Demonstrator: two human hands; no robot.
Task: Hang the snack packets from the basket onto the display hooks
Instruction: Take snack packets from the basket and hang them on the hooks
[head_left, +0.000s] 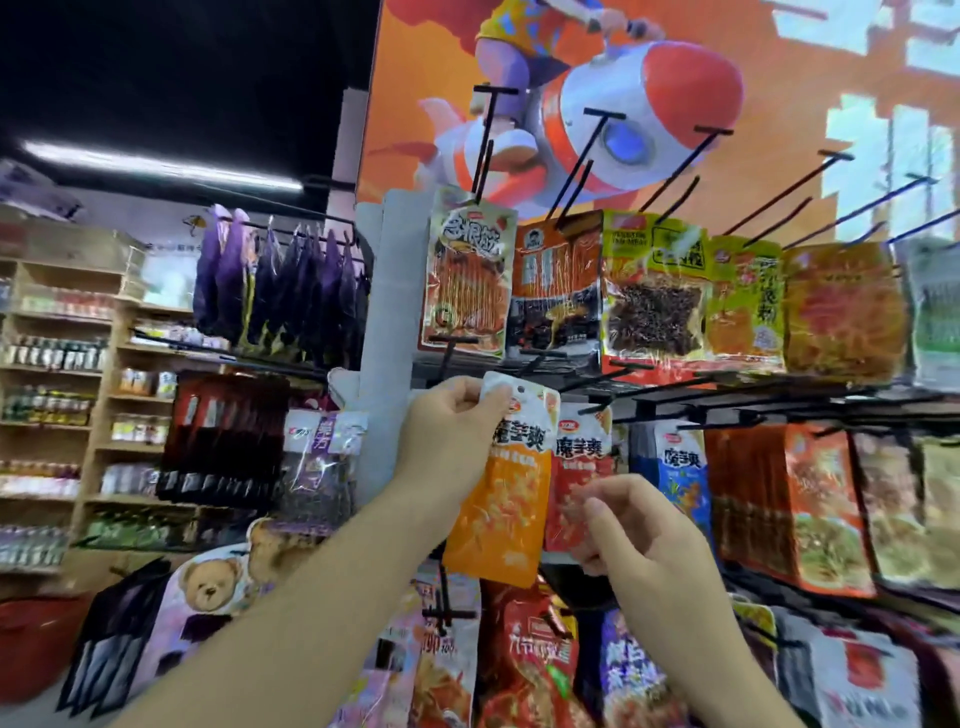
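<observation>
The left hand (447, 431) pinches the white top of an orange snack packet (501, 499), raised just beside a red packet (579, 467) hanging from black display hooks (597, 384). The right hand (631, 525) hovers near, fingers loosely curled, empty. Packed wooden shelves (57, 364) stand to the left.

Orange packet (501, 493), white top; red packet (579, 467) beside; blue packet (683, 473); black hooks (597, 156); orange poster (415, 78).

Left hand (452, 431) raised, fingers pinched; right hand (631, 525) lower, loosely curled.
</observation>
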